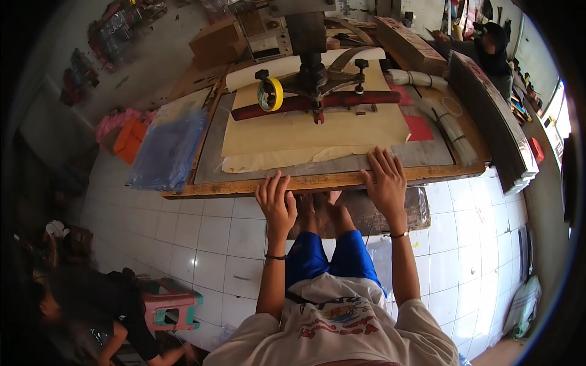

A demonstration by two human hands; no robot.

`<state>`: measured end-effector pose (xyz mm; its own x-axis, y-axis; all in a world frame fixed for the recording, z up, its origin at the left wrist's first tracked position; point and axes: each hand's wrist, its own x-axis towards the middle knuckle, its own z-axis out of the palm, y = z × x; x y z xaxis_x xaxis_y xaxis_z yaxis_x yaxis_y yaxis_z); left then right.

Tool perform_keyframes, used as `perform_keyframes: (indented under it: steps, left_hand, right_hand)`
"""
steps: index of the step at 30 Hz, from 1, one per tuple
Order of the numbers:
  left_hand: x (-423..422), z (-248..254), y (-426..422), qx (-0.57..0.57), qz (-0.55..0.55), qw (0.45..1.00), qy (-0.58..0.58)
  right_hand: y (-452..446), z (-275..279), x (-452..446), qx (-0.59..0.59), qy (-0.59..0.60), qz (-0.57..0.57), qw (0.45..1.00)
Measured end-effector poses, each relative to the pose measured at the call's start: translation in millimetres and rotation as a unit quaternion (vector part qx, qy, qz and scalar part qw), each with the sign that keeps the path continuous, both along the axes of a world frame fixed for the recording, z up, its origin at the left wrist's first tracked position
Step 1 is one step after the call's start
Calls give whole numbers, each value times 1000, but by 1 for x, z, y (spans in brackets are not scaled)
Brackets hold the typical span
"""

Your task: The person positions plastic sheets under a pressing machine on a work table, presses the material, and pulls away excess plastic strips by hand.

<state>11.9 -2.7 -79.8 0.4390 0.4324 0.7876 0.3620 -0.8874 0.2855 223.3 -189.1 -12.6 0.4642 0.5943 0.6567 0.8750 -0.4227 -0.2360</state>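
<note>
My left hand [276, 204] rests on the wooden front edge [232, 186] of a work table, fingers spread and holding nothing. My right hand [386, 183] lies over the same edge farther right, its fingertips near the cream sheets [274, 135] spread on the table's grey surface. Above the sheets stands a metal press arm [313, 79] with a long dark red bar [360, 98] and black knobs. A roll of yellow tape [276, 94] hangs at the bar's left side.
Clear blue plastic sheets [168, 149] and an orange item [129, 140] lie left of the table. Long stacked bundles [491, 116] stand at right. One person [491, 49] is at the back right, another [91, 305] at the lower left, near a stool [171, 305].
</note>
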Motion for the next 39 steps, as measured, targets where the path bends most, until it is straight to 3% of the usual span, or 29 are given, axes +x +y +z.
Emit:
perform_keyframes:
  steps: [15,39]
  left_hand:
    - [1,-8,-1,-18,16,1000,-4]
    - [23,-42,20,102,56,987,-109]
  right_hand:
    - [-7,-44,-12,107,-23,-13,994]
    - [6,-71,-2,168,-68,-28,983]
